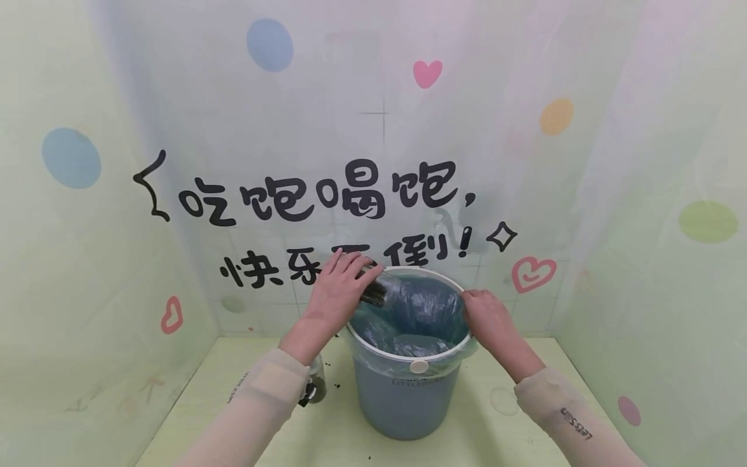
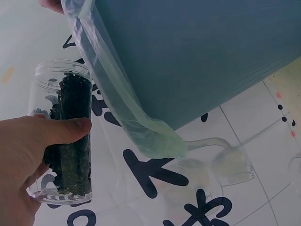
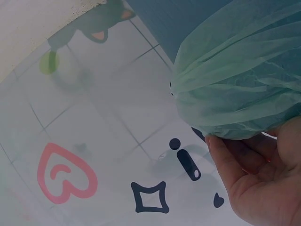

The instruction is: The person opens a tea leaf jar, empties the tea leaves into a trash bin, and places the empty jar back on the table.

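My left hand (image 1: 337, 287) grips a clear plastic jar (image 2: 75, 136) with dark, crumbly matter packed along one side. In the head view the jar lies tilted at the left rim of a blue bucket (image 1: 405, 408), its mouth toward the inside. A thin green plastic bag (image 1: 428, 305) lines the bucket and folds out over its white rim. At the opposite side of the rim, my right hand (image 1: 491, 324) pinches the bag's folded edge; the right wrist view shows the fingertips (image 3: 216, 146) against the gathered plastic.
Another clear container (image 1: 317, 381) with dark contents stands on the pale table (image 1: 327, 434), partly behind my left forearm. Several dark specks (image 1: 337, 386) lie near it. A printed curtain (image 1: 379, 130) encloses the table at the back and sides.
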`<state>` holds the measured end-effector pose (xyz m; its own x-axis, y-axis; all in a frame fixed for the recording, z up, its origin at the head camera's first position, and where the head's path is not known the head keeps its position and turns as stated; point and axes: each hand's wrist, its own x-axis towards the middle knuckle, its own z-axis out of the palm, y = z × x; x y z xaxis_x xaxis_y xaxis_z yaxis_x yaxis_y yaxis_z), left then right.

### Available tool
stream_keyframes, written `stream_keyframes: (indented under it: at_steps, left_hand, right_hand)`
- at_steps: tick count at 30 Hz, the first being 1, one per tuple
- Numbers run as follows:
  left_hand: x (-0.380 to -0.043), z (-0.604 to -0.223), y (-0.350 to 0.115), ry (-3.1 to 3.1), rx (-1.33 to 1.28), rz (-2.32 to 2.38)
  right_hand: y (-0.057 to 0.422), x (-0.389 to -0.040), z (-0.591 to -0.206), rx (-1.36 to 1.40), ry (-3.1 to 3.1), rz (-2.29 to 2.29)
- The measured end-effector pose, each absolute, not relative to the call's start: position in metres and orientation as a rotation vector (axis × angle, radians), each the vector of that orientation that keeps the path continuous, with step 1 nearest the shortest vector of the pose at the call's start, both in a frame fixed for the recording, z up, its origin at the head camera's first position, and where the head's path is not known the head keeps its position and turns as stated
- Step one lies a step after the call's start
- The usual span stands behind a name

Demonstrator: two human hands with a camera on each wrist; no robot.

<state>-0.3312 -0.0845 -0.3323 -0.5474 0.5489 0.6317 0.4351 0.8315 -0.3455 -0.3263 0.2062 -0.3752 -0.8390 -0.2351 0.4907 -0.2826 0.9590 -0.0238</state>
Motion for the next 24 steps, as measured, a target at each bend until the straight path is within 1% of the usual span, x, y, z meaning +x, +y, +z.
stream_keyframes:
  at_steps: [24]
  left_hand:
    - [-0.3296,-0.3316,-0.0854,-2.175,-0.749,0.204]
  right_hand:
    - [0.2063,-0.3243,-0.3734,0.359,-2.638,0.129]
